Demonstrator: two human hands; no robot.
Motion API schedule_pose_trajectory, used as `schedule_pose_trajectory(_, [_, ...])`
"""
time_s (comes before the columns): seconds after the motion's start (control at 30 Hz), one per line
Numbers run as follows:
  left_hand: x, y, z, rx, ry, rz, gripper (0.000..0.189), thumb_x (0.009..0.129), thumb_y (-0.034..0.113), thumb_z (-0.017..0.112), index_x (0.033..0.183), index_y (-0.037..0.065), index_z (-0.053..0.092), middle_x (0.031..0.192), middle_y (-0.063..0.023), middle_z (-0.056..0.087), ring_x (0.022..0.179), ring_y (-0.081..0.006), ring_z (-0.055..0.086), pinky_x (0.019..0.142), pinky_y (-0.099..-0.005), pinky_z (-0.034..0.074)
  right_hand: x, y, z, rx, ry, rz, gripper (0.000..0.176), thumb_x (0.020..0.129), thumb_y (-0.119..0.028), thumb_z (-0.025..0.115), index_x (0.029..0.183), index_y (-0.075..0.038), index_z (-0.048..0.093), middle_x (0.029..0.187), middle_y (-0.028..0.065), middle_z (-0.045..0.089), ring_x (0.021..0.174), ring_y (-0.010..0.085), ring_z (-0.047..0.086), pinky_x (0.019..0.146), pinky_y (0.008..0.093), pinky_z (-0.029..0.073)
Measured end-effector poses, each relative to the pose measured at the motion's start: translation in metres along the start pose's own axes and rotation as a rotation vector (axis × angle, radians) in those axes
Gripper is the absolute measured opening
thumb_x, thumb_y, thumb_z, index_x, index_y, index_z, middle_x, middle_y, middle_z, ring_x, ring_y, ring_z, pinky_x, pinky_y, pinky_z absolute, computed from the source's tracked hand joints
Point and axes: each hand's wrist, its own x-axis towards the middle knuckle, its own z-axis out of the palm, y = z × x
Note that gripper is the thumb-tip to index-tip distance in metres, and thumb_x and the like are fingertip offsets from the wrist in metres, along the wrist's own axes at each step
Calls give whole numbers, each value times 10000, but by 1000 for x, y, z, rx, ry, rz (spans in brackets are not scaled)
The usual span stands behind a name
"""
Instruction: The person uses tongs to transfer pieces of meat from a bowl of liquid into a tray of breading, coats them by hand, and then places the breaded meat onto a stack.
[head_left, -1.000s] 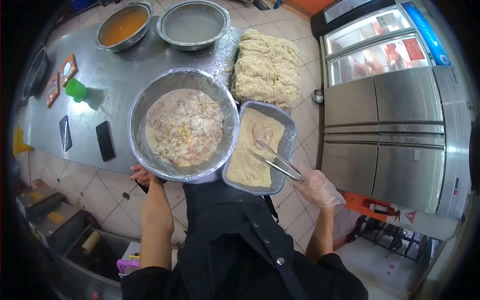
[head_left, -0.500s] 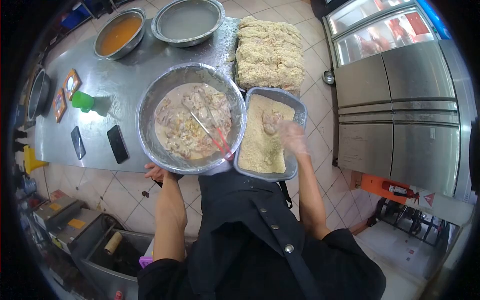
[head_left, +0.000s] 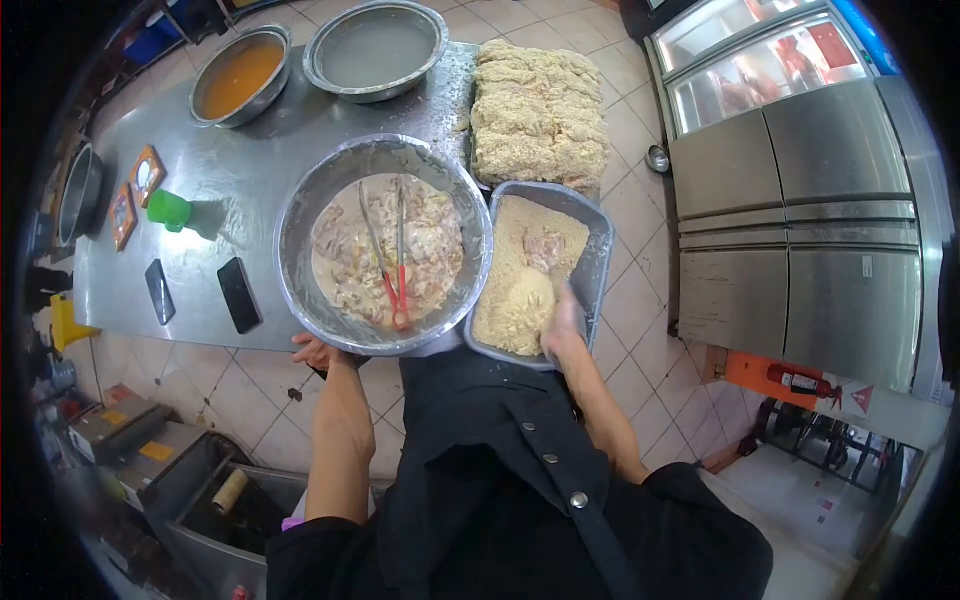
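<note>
My right hand (head_left: 565, 325), gloved in thin clear plastic, is inside the grey tub (head_left: 600, 262), its fingers extended behind a heap of pale breading flour (head_left: 525, 308). A partly coated piece of raw meat (head_left: 545, 247) lies in the flour just beyond that heap. My left hand (head_left: 316, 351) is at the table edge, against the lower left of the large metal bowl (head_left: 283, 245), with fingers stretched out and part of it hidden. Battered meat pieces (head_left: 340, 240) fill the bowl, and red-handled tongs (head_left: 402, 290) rest on them.
Behind the tub stands a stack of breaded pieces (head_left: 540, 110). Basins of orange liquid (head_left: 240, 82) and cloudy liquid (head_left: 375, 50) sit at the back of the steel table (head_left: 250, 170). Two phones (head_left: 238, 295) and a green cup (head_left: 169, 210) lie left. A steel fridge (head_left: 735, 210) is right.
My right hand has moved down and left from beside the meat piece, and the flour is now heaped up. The tongs have shifted left, off the bowl's rim. My left hand stays put.
</note>
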Motion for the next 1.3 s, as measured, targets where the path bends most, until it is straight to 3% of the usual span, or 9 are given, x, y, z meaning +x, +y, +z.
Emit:
schedule_pose_trajectory(0.13, [0, -2, -3, 6, 7, 8, 548, 1056, 530, 416, 1199, 14, 530, 860, -227, 702, 838, -446, 695, 701, -553, 518, -62, -51, 27, 90, 60, -128, 792, 1010, -678, 387, 1477, -52, 521, 1470, 160, 574, 1375, 328, 509, 1166, 527, 364])
schedule_pose_trajectory(0.27, [-1, 1, -1, 6, 0, 1, 547, 1056, 530, 418, 1197, 14, 530, 858, -226, 702, 835, -447, 695, 697, -553, 518, -97, -60, 48, -1311, 132, -143, 793, 1024, -652, 413, 1478, -9, 507, 1530, 219, 509, 1407, 359, 486, 1170, 469, 360])
schedule_pose_trajectory(0.53, [-2, 0, -3, 15, -1, -13, 545, 1056, 530, 421, 1194, 14, 530, 855, -225, 703, 829, -447, 694, 689, -553, 517, -37, -37, 39, 197, 153, -141, 642, 1058, -552, 419, 1420, -55, 604, 1399, 253, 613, 1321, 332, 571, 1148, 411, 378])
schedule_pose_trajectory(0.6, [-1, 0, -3, 13, 4, -11, 545, 1056, 530, 421, 1193, 14, 530, 854, -224, 703, 827, -447, 694, 687, -552, 517, -87, -99, 57, -897, 357, -277, 513, 1059, -441, 485, 1350, -53, 651, 1333, 234, 658, 1259, 337, 616, 1088, 408, 438])
schedule_pose_trajectory(0.63, [-1, 0, -3, 14, 2, -12, 545, 1056, 530, 422, 1193, 14, 530, 854, -224, 703, 827, -447, 694, 686, -552, 517, -67, -102, 49, -898, 359, -274, 513, 1059, -441, 485, 1350, -53, 651, 1333, 234, 658, 1259, 337, 616, 1088, 408, 438])
schedule_pose_trajectory(0.7, [-4, 0, -3, 13, -1, -12, 544, 1056, 530, 422, 1192, 14, 530, 853, -224, 703, 825, -448, 694, 684, -552, 517, -11, -103, 36, -1712, 246, -1183, 400, 1031, -341, 527, 1243, -40, 682, 1212, 217, 699, 1158, 353, 650, 1005, 436, 483])
schedule_pose_trajectory(0.9, [-8, 6, -4, 3, 20, -15, 543, 1056, 530, 425, 1189, 14, 530, 851, -222, 703, 820, -448, 693, 677, -552, 517, 67, -93, 62, -1495, -34, -1703, 257, 998, -266, 546, 1038, -35, 652, 1032, 209, 679, 974, 402, 630, 887, 533, 479])
schedule_pose_trajectory(1.0, [-6, 1, -4, 22, 43, -49, 543, 1055, 530, 425, 1189, 15, 530, 850, -222, 703, 819, -448, 693, 675, -552, 517, 9, -92, 78, -1725, 32, -1101, 245, 1000, -280, 540, 995, -57, 642, 992, 205, 686, 937, 391, 648, 851, 529, 491])
schedule_pose_trajectory(1.3, [11, -9, 13, 58, 94, 16, 562, 1047, 526, 414, 1194, -8, 510, 937, -265, 701, 922, -448, 701, 705, -546, 561, 30, -80, 81, -1741, 259, -913, 473, 1018, -449, 458, 949, -51, 704, 937, 220, 721, 899, 425, 688, 802, 549, 520])
